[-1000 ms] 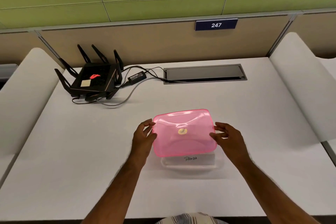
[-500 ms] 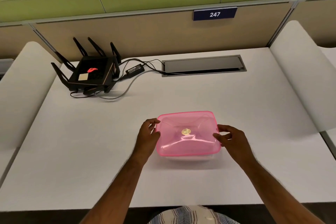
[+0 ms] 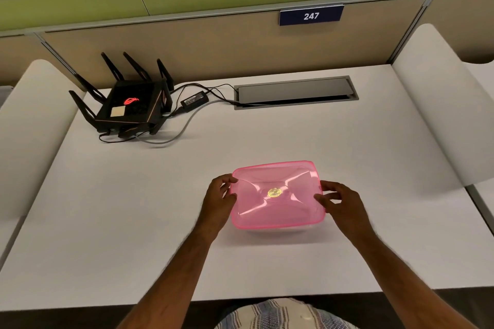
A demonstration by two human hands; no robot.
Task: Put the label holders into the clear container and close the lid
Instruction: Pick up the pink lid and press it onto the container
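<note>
A dark blue plate (image 3: 311, 15) on the partition behind the worktop reads "247" in white numerals. The black router (image 3: 132, 104) bears a glowing red emblem with no legible letters. The round gold sticker (image 3: 274, 192) on the pink lid (image 3: 278, 195) has print too small to read.

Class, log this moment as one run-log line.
stage: closing | pink lid on clear container | left hand at left edge | right hand at right edge

One pink lid (image 3: 278, 195) bearing one round sticker (image 3: 274, 192), one clear container (image 3: 278, 230) beneath it, two hands, left (image 3: 217, 199) and right (image 3: 340, 204), one black router (image 3: 131, 104) with several antennas, one power adapter (image 3: 194, 99), one number sign (image 3: 311, 15), one tabletop (image 3: 107, 208).
</note>
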